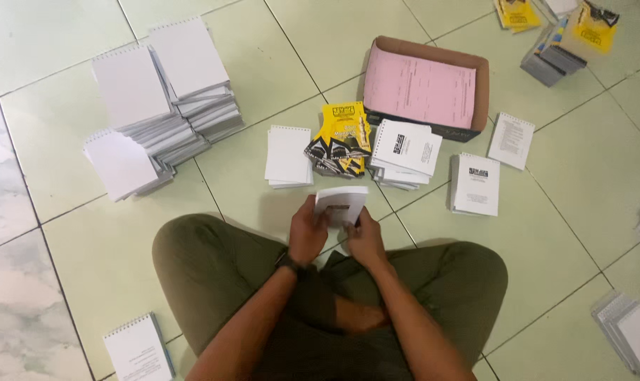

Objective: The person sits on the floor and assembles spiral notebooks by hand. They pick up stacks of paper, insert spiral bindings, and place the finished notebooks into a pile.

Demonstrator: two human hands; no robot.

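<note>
Pale green tiles make up the floor (66,233) where we sit cross-legged, knees spread wide in olive trousers. The largest heap is the stack of blank white spiral notepads (161,99) at our upper left, fanned in several leaning piles. Next in size comes the cardboard box (483,85) ahead and to the right, with pink printed sheets (420,88) lying flat inside it. Just in front of the box sits a pile of printed white pads (404,152), and to its right another printed pile (476,185), with a single printed pad (512,140) beyond that. Between the blank pad pile (289,156) and the printed pads lies a bundle of yellow and black covers (341,141). More grey stacks sit at the far upper right and at the lower right edge, and one spiral pad (138,349) rests by our left knee.

Smallest of all is the small white notepad (341,203) that we hold above our lap, just near the yellow covers and clear of the floor. Our left hand (307,233), a dark watch on its wrist, has its grip closed on the pad's left edge. Our right hand (366,240) has its grip pinching the pad's lower right corner.
</note>
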